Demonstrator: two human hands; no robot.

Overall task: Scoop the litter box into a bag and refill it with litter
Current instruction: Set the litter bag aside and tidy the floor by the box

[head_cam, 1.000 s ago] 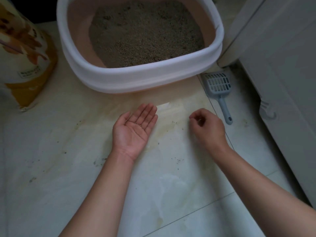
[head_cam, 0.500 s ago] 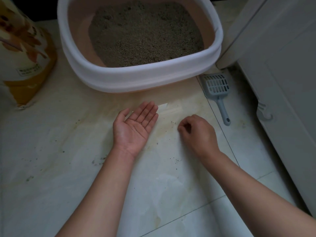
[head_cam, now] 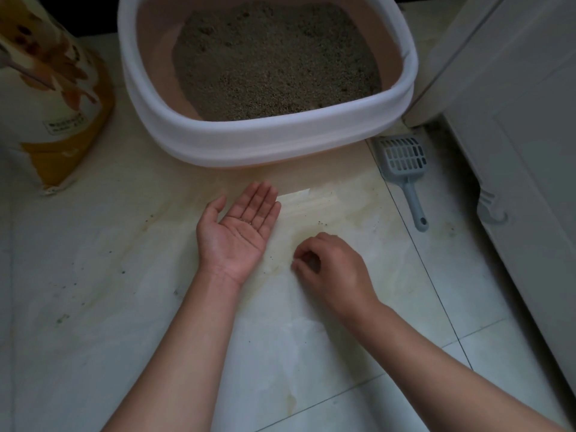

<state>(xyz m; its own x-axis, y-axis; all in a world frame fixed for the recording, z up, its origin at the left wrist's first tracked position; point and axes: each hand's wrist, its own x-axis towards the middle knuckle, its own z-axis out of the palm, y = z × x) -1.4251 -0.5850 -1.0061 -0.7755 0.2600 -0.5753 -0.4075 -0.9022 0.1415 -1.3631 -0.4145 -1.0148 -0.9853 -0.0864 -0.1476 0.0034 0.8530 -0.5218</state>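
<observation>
The litter box (head_cam: 249, 145), white-rimmed with a pink inside, sits on the floor at the top, and grey-brown litter (head_cam: 274, 60) covers its bottom. A grey slotted scoop (head_cam: 405, 169) lies on the tiles to its right. The yellow and white litter bag (head_cam: 46, 95) stands at the left edge. My left hand (head_cam: 240, 232) rests palm up in front of the box, fingers together, with a few grains on the palm. My right hand (head_cam: 333, 269) is beside it, knuckles up, fingertips pinched together at the floor; whether they hold a grain is hidden.
White cabinet (head_cam: 514, 151) with a curved foot fills the right side. Stray grains (head_cam: 321, 224) and dark specks dot the stained pale floor tiles (head_cam: 124, 275) around my hands.
My right hand has slid left and toward me along the floor, closer to the left hand. The left hand stays palm up in the same place.
</observation>
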